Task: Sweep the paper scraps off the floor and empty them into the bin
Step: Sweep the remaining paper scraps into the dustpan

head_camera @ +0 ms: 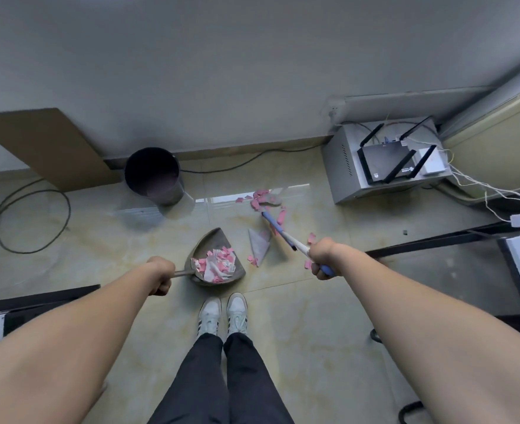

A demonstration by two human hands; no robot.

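Observation:
My left hand (pixel 160 274) grips the handle of a grey dustpan (pixel 209 243) that holds pink and white paper scraps. My right hand (pixel 323 257) grips the blue-and-white broom handle (pixel 278 229). The broom head (pixel 271 198) sits on the floor among pink paper scraps (pixel 257 199), to the right of the dustpan. More pink scraps (pixel 311 238) and a grey sheet of paper (pixel 258 244) lie between the dustpan and the broom. The dark round bin (pixel 153 175) stands by the wall, beyond the dustpan to the left.
A metal box with a black router (pixel 387 162) on top stands at the right wall, with white cables trailing from it. A black cable (pixel 32 215) loops on the floor at left. Cardboard (pixel 47 145) leans on the wall. My white shoes (pixel 223 315) stand behind the dustpan.

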